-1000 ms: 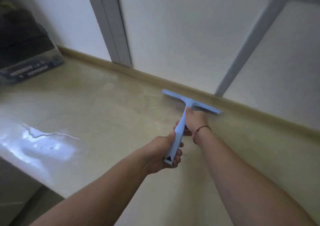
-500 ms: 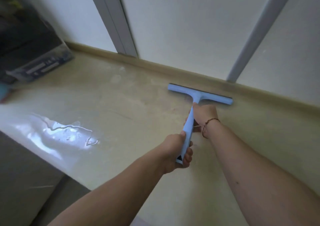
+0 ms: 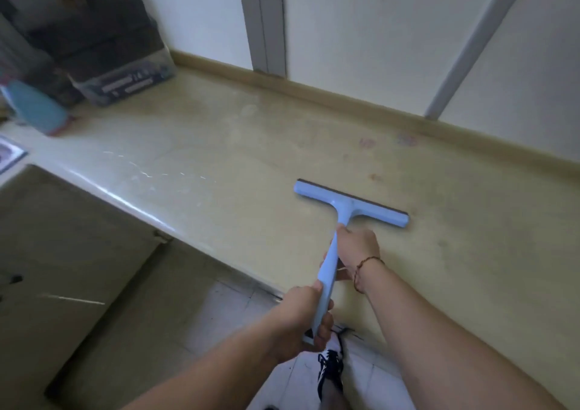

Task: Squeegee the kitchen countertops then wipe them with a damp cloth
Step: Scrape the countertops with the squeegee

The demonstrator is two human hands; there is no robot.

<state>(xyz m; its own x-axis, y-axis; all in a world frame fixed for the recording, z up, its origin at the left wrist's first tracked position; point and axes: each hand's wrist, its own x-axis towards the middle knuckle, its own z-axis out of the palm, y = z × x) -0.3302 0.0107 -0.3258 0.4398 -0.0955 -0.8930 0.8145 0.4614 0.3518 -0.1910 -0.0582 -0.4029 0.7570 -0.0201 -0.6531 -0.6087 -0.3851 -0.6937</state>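
A light blue squeegee [image 3: 351, 203] with a dark rubber blade lies blade-down on the beige countertop [image 3: 219, 146], about midway between the back wall and the front edge. My left hand [image 3: 303, 318] grips the lower end of its handle, out past the counter's front edge. My right hand [image 3: 356, 248], with a thin bracelet on the wrist, grips the handle higher up, just below the head. Faint streaks of water glint on the counter to the left of the blade.
A dark box-like stack [image 3: 103, 45] and a teal object [image 3: 34, 108] stand at the counter's far left. Grey window frames [image 3: 266, 23] rise from the low back ledge. Below the counter are a cabinet front [image 3: 62, 252], tiled floor and my shoe [image 3: 329, 369].
The squeegee has been pulled from the back ledge toward the front edge, with both hands keeping their grip. The view tilted down, bringing the floor and shoe into sight.
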